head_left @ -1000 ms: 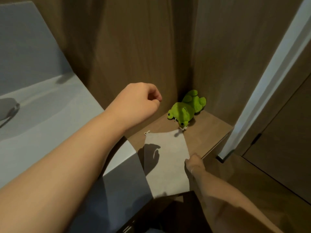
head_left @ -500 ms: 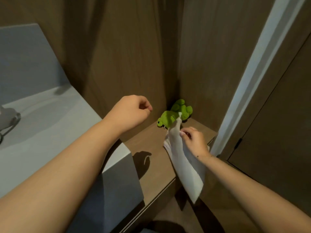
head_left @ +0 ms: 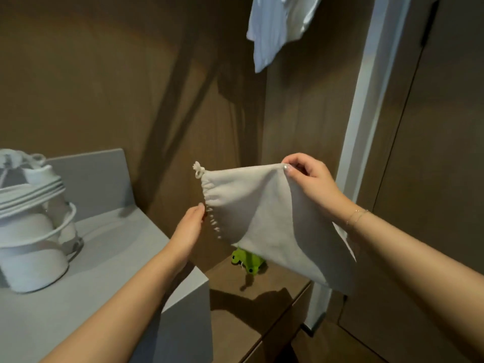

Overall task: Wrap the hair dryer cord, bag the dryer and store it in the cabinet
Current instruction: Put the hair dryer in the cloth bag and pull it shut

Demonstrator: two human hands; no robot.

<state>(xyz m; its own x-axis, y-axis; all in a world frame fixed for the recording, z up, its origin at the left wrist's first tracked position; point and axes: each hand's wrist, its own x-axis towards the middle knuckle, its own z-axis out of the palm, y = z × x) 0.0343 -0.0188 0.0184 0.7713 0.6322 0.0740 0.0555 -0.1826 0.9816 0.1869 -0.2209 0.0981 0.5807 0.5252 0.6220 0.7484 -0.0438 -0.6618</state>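
A white drawstring bag (head_left: 264,218) hangs in the air in front of me, its gathered mouth with a knotted cord to the left. My right hand (head_left: 311,182) pinches the bag's upper right corner. My left hand (head_left: 190,226) touches the gathered mouth edge with its fingertips. The white hair dryer (head_left: 31,231) stands on the grey counter (head_left: 104,260) at the left, its white cord wound around it in several loops.
A green plush toy (head_left: 247,260) lies on the wooden shelf (head_left: 251,310) below the bag, in the corner of brown wood panels. A white garment (head_left: 275,24) hangs at the top. A white door frame (head_left: 364,121) and brown cabinet door (head_left: 440,153) are on the right.
My right hand has lifted the bag off the wooden shelf and spread it out in the air. My left hand has come over to the bag's mouth. The view has tilted upward.
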